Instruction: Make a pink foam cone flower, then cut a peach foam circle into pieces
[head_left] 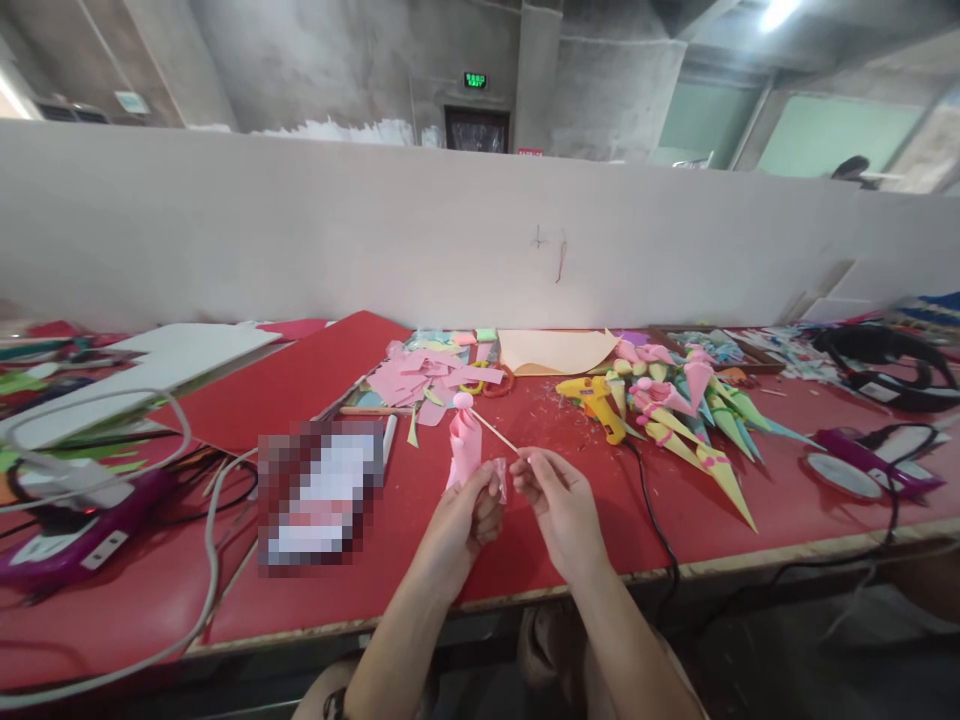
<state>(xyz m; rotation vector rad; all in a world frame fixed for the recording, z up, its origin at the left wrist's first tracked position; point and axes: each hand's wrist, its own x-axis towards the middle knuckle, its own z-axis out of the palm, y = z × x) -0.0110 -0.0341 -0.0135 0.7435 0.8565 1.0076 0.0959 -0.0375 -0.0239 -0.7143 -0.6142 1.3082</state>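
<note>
My left hand (474, 508) is closed on a small piece of clear, pinkish film (502, 478) above the red table. My right hand (556, 500) pinches the lower end of a thin wooden stick (491, 427). The stick slants up and left to a pink ball (463, 400). Just beyond my left hand stands a folded pink paper piece (465, 445), directly under the ball; whether my left fingers touch it is unclear.
A yellow glue gun (596, 403) with a black cord lies right of centre, beside several paper cones (679, 425). Pink paper strips (424, 375) and scissors (499, 380) lie behind. A blurred phone-like object (322, 495) is at left, near cables and a purple power strip (90, 535).
</note>
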